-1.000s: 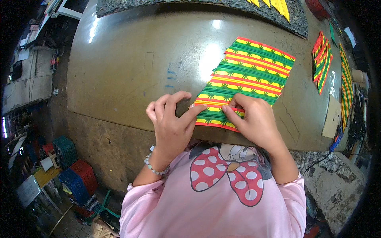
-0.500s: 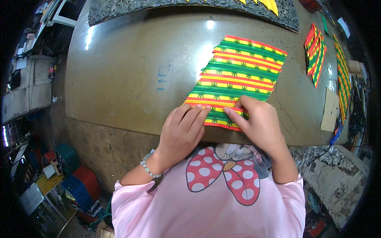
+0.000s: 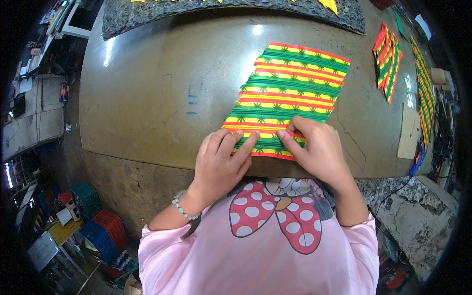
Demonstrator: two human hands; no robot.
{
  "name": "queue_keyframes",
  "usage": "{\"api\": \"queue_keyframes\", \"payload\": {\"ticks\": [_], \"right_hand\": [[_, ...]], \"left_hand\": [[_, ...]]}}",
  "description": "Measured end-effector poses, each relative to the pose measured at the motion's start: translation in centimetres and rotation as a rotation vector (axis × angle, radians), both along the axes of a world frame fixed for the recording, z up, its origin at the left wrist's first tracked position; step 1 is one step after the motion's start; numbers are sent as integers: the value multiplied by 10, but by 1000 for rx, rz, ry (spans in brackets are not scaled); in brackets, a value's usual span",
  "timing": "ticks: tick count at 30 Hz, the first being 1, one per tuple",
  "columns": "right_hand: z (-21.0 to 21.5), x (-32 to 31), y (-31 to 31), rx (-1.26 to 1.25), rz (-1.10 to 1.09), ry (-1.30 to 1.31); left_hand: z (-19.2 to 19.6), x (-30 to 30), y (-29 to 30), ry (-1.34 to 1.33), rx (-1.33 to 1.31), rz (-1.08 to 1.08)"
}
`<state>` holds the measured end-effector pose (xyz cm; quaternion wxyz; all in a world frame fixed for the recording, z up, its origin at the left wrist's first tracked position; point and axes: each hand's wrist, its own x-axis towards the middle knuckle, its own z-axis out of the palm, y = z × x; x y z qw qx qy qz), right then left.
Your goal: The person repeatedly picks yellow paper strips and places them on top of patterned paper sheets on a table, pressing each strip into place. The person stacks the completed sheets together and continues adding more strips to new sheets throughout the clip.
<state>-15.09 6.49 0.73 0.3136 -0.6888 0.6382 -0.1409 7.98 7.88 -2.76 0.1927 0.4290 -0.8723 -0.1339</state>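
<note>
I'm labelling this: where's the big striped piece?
Head view, right of centre: the striped piece is on the table, near end touched by left hand and right hand.

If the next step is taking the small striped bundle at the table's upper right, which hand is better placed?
Probably the right hand: it is nearer to the small striped bundle, and the left hand would have to reach past it. Both hands touch the larger striped material.

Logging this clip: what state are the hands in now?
Left hand: open, touching the striped sheet.
Right hand: curled over the sheet; cannot tell whether it grips.
</note>
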Motion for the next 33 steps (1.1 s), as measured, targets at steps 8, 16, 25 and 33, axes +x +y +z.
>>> {"api": "queue_keyframes", "payload": {"ticks": [8,16,25,33], "right_hand": [[-2,3,0,-11,7,26],[0,-16,16,-82,-93,-5],[-5,-24,18,-6,-133,-100],[-4,-24,16,34,-147,-67]], "left_hand": [[2,-11,-3,34,-29,-68],[-6,-27,-3,62,-54,-106],[-3,-26,-2,20,-16,-84],[-1,-26,-2,4,0,-79]]}}
